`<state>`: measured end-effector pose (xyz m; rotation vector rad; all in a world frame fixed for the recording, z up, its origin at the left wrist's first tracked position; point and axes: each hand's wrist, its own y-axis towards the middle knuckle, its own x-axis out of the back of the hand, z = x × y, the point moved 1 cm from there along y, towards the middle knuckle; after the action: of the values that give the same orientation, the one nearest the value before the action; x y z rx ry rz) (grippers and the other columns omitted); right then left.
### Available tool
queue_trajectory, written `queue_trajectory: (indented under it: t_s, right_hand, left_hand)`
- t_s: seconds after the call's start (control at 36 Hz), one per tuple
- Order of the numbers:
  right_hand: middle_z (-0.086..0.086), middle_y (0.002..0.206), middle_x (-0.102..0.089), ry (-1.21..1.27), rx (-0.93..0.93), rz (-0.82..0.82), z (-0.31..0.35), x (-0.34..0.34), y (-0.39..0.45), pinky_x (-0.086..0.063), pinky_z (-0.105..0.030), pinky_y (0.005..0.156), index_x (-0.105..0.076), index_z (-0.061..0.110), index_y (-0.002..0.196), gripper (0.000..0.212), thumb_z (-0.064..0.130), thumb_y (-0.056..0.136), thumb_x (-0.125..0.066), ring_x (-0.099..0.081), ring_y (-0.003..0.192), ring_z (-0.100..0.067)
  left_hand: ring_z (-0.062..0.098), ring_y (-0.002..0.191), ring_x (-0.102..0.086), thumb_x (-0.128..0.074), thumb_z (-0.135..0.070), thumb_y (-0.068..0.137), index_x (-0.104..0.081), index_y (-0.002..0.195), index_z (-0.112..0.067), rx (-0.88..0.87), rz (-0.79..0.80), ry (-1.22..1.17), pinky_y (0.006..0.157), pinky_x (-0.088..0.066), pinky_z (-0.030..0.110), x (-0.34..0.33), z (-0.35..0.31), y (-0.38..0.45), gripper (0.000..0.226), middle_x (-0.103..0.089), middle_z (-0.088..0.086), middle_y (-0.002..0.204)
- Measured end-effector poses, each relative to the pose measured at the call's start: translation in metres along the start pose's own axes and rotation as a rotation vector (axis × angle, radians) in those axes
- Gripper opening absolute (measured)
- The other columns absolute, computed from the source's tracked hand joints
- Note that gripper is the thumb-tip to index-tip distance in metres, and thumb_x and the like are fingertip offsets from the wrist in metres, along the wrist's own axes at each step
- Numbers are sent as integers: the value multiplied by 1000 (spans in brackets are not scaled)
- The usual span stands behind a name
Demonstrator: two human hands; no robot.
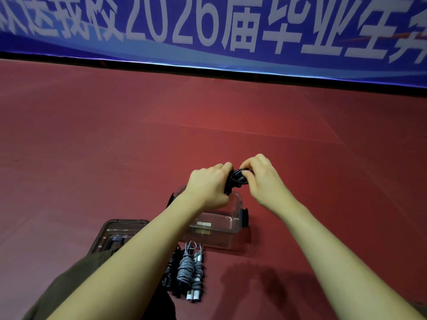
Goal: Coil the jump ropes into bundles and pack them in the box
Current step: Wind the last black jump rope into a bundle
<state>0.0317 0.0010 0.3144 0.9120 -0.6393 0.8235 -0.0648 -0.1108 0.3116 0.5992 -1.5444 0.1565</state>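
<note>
A black jump rope (236, 179), wound into a tight bundle, is held in the air between both hands above the far end of the clear plastic box (233, 218). My left hand (209, 183) grips the bundle's left side. My right hand (261, 176) pinches its top right with curled fingers. The box stands open on the red floor with a small white label inside. Nearer me lie a coiled grey rope with white handles (189, 269) and a coiled black rope (172, 269), side by side.
The box's dark clear lid (115, 232) lies flat to the left of the box, partly under my left forearm. My knee in olive cloth (76, 285) fills the lower left. A blue banner wall (208, 31) bounds the red floor far ahead.
</note>
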Motion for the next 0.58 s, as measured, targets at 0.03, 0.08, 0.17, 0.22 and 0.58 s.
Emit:
queue_trajectory:
  t_s: [0.03,0.08,0.17,0.22,0.58]
  right_hand:
    - [0,98,-41,-1,2,17,0,0,-1,-27,-18,80,-55,5,100,11,6,96,-45,-38,94,-14]
    - [0,100,-40,6,-3,39,-1,0,-2,-26,-18,81,-53,7,101,11,8,97,-43,-35,94,-13]
    - [-1,103,-37,28,-30,40,-1,2,-3,-26,-20,82,-51,7,99,9,7,97,-42,-34,97,-15]
    - [-2,106,-34,42,-60,46,-2,3,-3,-27,-21,86,-52,6,99,9,7,96,-44,-34,100,-18]
    - [-1,108,-39,214,-107,12,4,3,-5,-50,-48,85,-48,11,97,6,6,96,-44,-56,93,-24]
  left_hand:
    - [29,85,-57,-56,-32,80,-43,108,-17,-18,1,-14,61,-34,30,0,1,-1,35,-56,-1,98]
    - [28,84,-57,-56,-34,78,-43,105,-17,-53,1,-62,61,-35,30,-1,2,-3,35,-56,-2,95]
    - [28,84,-56,-43,-46,70,-43,102,-18,-58,38,-161,63,-34,30,1,0,-5,42,-57,-4,96]
    - [28,85,-54,-32,-50,71,-43,101,-18,-47,56,-198,65,-32,31,2,-2,-6,46,-58,-4,100]
    - [24,72,-61,-39,-47,91,-37,101,-27,95,-1,-379,65,-46,34,6,-6,-3,22,-68,-6,77]
